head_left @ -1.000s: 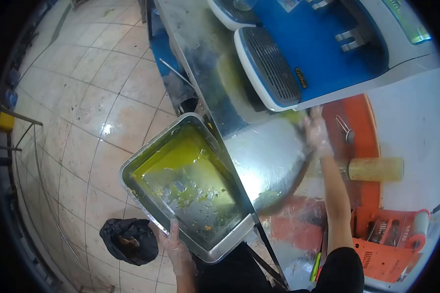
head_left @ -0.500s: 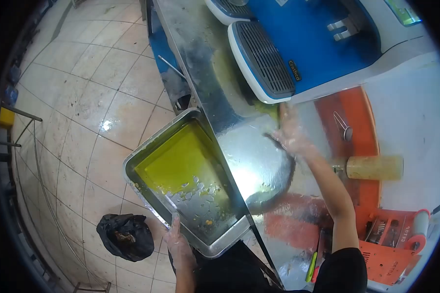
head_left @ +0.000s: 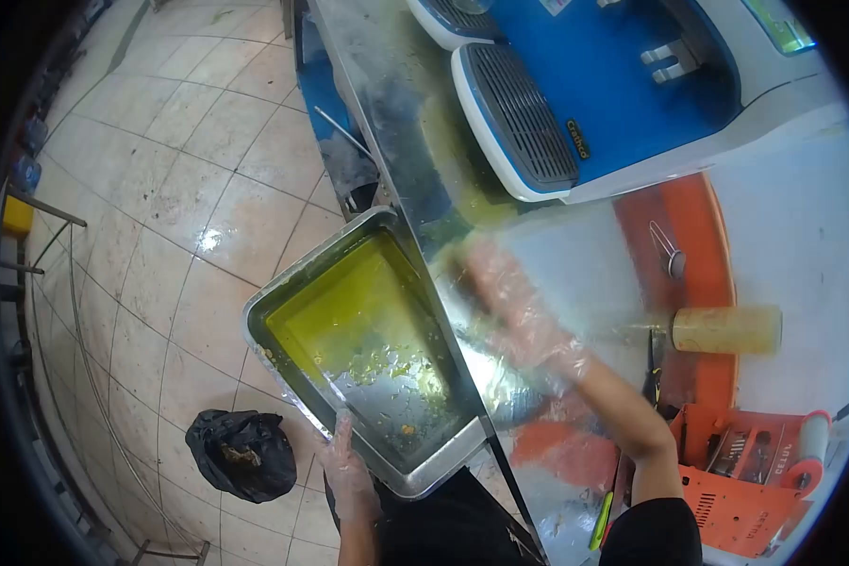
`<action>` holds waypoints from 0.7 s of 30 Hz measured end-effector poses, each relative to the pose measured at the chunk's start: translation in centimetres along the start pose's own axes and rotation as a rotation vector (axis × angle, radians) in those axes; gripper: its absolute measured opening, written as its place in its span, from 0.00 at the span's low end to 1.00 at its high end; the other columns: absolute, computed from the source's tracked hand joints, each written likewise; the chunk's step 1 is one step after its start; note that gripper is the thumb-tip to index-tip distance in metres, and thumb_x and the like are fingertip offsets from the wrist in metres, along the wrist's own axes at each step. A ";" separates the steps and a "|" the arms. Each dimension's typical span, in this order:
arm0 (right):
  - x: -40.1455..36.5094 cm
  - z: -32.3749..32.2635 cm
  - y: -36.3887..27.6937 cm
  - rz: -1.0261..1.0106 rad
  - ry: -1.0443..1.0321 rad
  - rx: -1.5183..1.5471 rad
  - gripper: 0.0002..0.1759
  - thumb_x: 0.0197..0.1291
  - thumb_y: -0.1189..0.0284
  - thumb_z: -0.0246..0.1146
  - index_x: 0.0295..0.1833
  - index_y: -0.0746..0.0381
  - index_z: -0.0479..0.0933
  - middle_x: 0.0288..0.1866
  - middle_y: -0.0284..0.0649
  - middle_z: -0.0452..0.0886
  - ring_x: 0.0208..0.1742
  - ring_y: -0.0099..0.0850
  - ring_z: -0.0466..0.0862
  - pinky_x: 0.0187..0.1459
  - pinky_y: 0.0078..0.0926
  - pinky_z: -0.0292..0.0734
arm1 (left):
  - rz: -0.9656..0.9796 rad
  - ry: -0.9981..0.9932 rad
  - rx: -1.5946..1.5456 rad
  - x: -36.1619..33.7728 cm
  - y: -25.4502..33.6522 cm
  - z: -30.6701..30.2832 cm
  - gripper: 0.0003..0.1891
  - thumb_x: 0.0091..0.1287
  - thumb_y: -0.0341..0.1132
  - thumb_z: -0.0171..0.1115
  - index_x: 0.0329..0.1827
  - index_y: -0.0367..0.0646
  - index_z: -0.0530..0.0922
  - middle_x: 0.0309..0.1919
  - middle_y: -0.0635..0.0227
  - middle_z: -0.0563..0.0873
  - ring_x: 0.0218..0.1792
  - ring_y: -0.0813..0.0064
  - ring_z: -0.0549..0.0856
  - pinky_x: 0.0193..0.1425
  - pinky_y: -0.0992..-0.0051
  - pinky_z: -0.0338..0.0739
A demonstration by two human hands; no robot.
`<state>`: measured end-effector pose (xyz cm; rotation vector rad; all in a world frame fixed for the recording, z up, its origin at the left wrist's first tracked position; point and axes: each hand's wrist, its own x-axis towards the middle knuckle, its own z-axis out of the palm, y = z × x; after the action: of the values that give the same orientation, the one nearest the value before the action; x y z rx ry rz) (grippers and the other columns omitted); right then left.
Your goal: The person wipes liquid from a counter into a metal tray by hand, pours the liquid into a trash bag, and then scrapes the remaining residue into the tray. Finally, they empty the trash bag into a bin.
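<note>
Shiny, wet metal tabletop (head_left: 575,255) stretches beneath a plastic-gloved right hand (head_left: 528,330), blurred but open, as the plastic-gloved left hand (head_left: 351,476) grips a rectangular metal tray (head_left: 448,464) of yellow-green liquid (head_left: 321,307) beside the tabletop's edge.

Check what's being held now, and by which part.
Left hand grips the metal tray by the rim of its lower-left side. Right hand is over the counter; can't tell if it holds anything.
</note>
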<state>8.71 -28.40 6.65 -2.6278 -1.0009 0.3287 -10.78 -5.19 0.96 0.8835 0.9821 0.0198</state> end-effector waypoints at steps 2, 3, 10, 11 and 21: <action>-0.3 1.5 6.2 0.115 0.218 -0.206 0.49 0.64 0.45 0.55 0.78 0.67 0.48 0.80 0.56 0.47 0.80 0.51 0.48 0.78 0.47 0.42 | 0.010 -0.006 -0.030 1.0 -1.4 -0.6 0.27 0.67 0.37 0.66 0.65 0.41 0.66 0.53 0.64 0.79 0.53 0.71 0.79 0.60 0.67 0.73; -0.2 1.9 8.9 0.206 0.213 -0.299 0.48 0.65 0.46 0.55 0.78 0.66 0.49 0.79 0.56 0.50 0.80 0.51 0.49 0.78 0.47 0.43 | 0.021 -0.018 -0.058 1.2 -1.7 -0.8 0.27 0.66 0.36 0.66 0.65 0.41 0.66 0.53 0.65 0.79 0.54 0.72 0.78 0.61 0.68 0.72; 5.5 -2.9 10.7 0.461 -0.021 0.257 0.43 0.68 0.44 0.49 0.79 0.59 0.52 0.77 0.52 0.59 0.79 0.51 0.54 0.77 0.43 0.47 | -0.066 0.108 -0.006 0.5 -0.4 0.2 0.27 0.64 0.34 0.68 0.64 0.40 0.68 0.52 0.66 0.79 0.53 0.74 0.77 0.62 0.70 0.69; 6.3 -2.5 9.8 0.457 -0.023 0.261 0.43 0.68 0.44 0.49 0.79 0.59 0.52 0.77 0.52 0.59 0.79 0.51 0.54 0.77 0.43 0.47 | -0.054 0.107 -0.024 0.7 -0.8 0.0 0.27 0.64 0.34 0.68 0.64 0.40 0.68 0.52 0.66 0.79 0.53 0.74 0.78 0.62 0.70 0.69; 6.5 2.0 -3.2 -0.329 -0.145 -0.080 0.55 0.64 0.33 0.43 0.79 0.68 0.44 0.82 0.53 0.42 0.82 0.44 0.43 0.79 0.43 0.38 | -0.002 0.071 -0.035 -0.2 0.4 0.8 0.23 0.66 0.33 0.66 0.60 0.39 0.69 0.49 0.64 0.81 0.51 0.71 0.81 0.58 0.69 0.75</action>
<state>10.84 -21.32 5.25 -2.4765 -1.4976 0.4111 -10.16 -5.46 1.56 0.8540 1.0461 0.0673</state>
